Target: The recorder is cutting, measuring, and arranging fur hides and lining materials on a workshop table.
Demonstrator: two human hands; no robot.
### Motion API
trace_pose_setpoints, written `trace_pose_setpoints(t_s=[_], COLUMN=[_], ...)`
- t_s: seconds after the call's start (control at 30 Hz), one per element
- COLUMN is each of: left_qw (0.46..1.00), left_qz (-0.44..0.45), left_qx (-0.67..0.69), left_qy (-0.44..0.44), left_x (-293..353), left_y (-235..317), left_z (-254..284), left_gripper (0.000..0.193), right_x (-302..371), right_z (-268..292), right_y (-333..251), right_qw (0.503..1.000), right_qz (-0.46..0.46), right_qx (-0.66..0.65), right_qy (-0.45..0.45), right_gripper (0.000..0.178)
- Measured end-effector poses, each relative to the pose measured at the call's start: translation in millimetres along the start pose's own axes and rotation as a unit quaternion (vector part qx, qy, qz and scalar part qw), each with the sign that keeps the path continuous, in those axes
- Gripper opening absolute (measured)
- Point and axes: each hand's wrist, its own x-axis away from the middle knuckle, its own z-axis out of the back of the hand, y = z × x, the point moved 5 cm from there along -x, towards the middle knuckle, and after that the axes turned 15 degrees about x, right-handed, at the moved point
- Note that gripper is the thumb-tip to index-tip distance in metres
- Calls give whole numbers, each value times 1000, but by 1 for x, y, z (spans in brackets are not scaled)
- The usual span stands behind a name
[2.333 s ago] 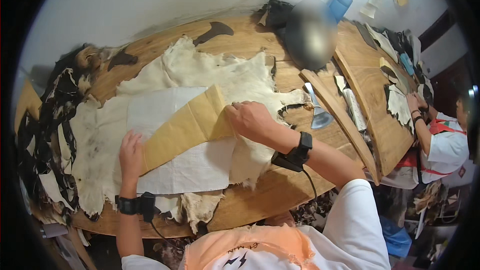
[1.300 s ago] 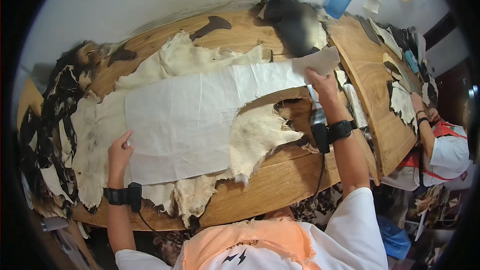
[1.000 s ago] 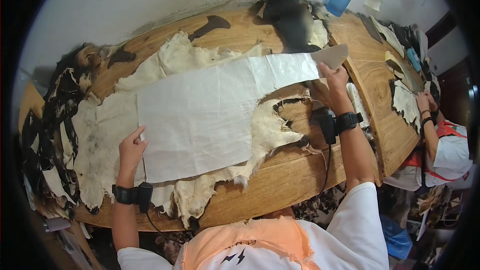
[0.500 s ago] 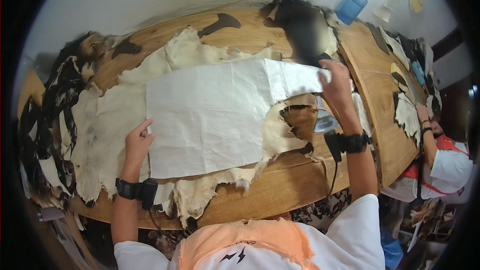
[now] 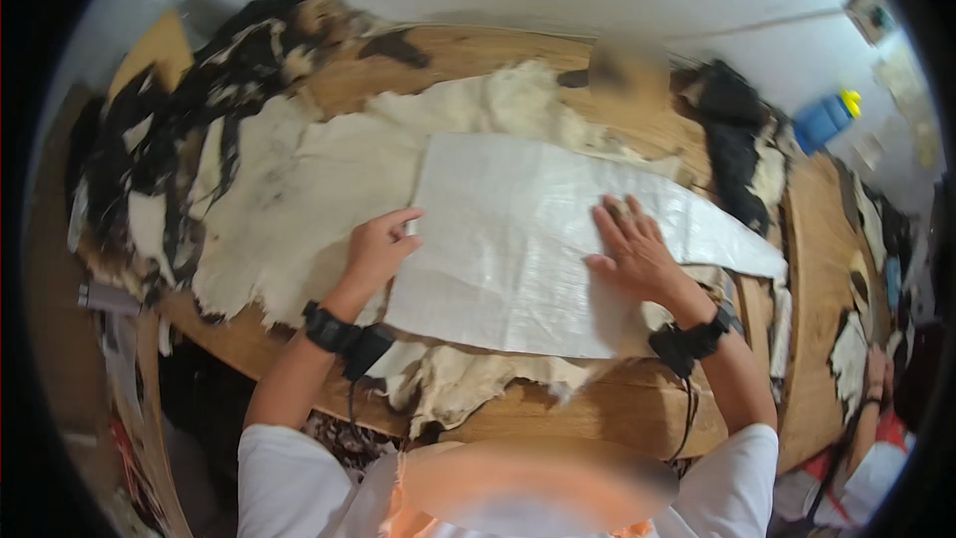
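A white, glossy pattern sheet [image 5: 488,239] lies over a pale animal hide [image 5: 289,169] on the wooden table. It is broad on the left and tapers to a narrow strip on the right. My left hand [image 5: 376,251] is at the sheet's left edge, its thumb and forefinger apart and the other fingers curled. Pressed flat on the right half of the sheet is my right hand [image 5: 640,254], fingers spread, holding nothing. Ragged hide edges stick out behind, left of and in front of the sheet.
Black-and-white hides [image 5: 214,100] are heaped at the left. A dark hide piece [image 5: 732,115] and a blue bottle [image 5: 825,122] with a yellow lid stand at the back right. Past a raised wooden edge, a co-worker's hand [image 5: 876,369] touches another pale hide piece [image 5: 849,359].
My right hand has let go of the sheet's narrow strip and come back left, flat onto the sheet. My left hand stays by the left edge. The view has swung left.
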Motion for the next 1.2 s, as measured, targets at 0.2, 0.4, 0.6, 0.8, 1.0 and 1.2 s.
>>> trace_pose_setpoints(t_s=[0.2,0.4,0.6,0.8,1.0,1.2], left_qw=[998,997,988,918,893,894], left_qz=[-3,-29,-58,-264,-176,-188], left_qx=[27,-43,-145,-208,-343,-343], left_qy=[55,64,6,-209,-234,-218], left_x=[0,2,-13,-27,-22,-22], left_y=[7,17,36,91,76,75], left_z=[0,-4,6,-76,-121,-124], left_gripper=[30,26,21,41,57,57], right_x=[5,11,6,9,12,11], right_z=[-4,-9,-10,-12,-17,-11], right_y=[3,7,4,5,2,17], right_qw=[1000,998,998,998,996,997], right_qz=[-7,-44,-56,-68,-79,-69], right_qx=[20,41,33,16,-6,18], right_qy=[-1,12,-8,-1,33,0], right_gripper=[70,74,76,76,76,74])
